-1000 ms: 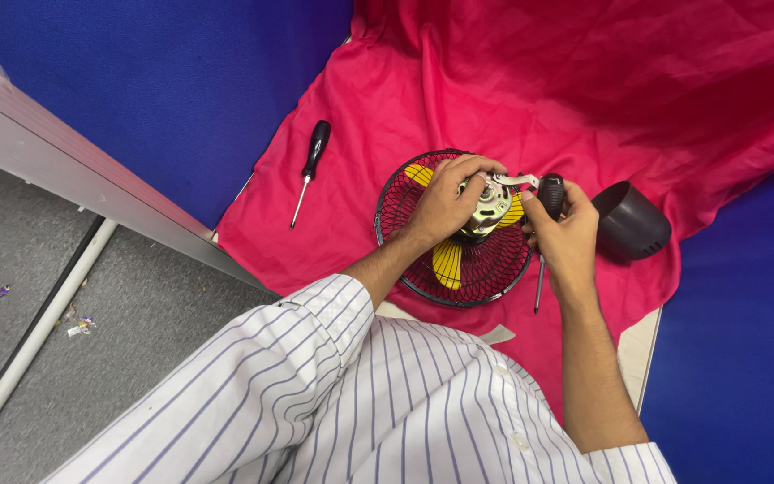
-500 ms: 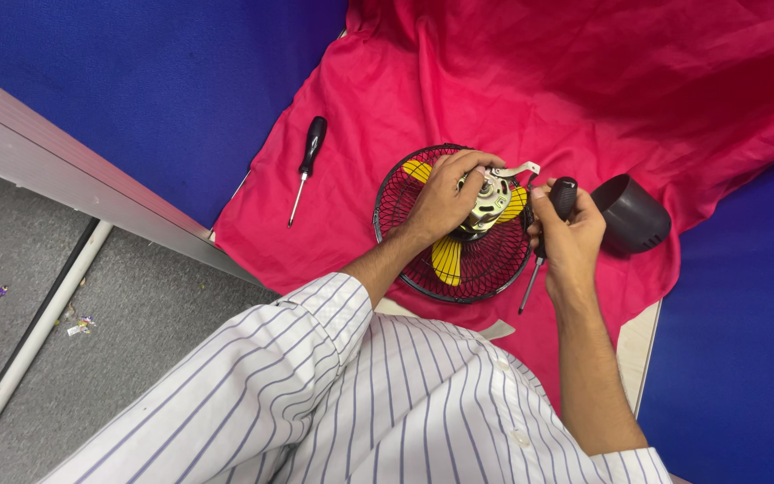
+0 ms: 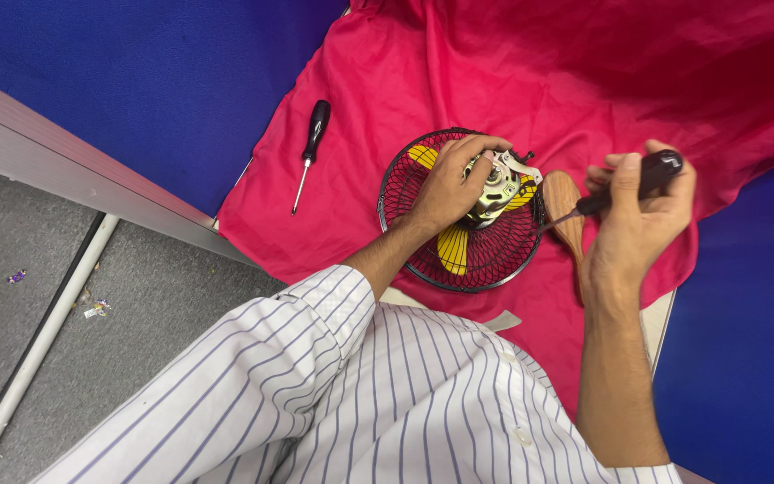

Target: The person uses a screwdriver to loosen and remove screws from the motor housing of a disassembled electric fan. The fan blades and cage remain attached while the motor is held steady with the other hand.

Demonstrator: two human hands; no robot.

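The left hand (image 3: 448, 190) lies on top of a small fan (image 3: 460, 211) that rests flat on a pink cloth (image 3: 584, 81). Its fingers (image 3: 481, 143) are curled narrowly over the bare metal motor (image 3: 497, 188) at the middle of the fan, touching it, while the palm covers part of the black wire guard (image 3: 405, 193). Yellow blades (image 3: 452, 248) show through the wire just below the wrist and again just above the knuckles.

The right hand (image 3: 640, 215) is off to the side of the fan, well apart from the left hand. Its fingers (image 3: 622, 179) are wrapped tightly round the dark handle of a screwdriver (image 3: 633, 184), and the thin shaft reaches from below the thumb toward the rim of the guard, its tip near the motor side. Whether the tip touches the fan cannot be told. Just beside this hand, between it and the guard, a wooden handle-shaped piece (image 3: 566, 211) lies on the cloth.

A second screwdriver (image 3: 308, 154) with a black handle lies alone on the cloth, well away from the left fingers, on the far side of the fan from the right hand. The cloth covers a tabletop (image 3: 656, 318) whose pale edge shows below the right wrist. Blue fabric (image 3: 154, 81) hangs beyond the cloth, and a grey floor (image 3: 91, 358) with a white pipe (image 3: 42, 341) lies past the striped sleeve (image 3: 253, 376).
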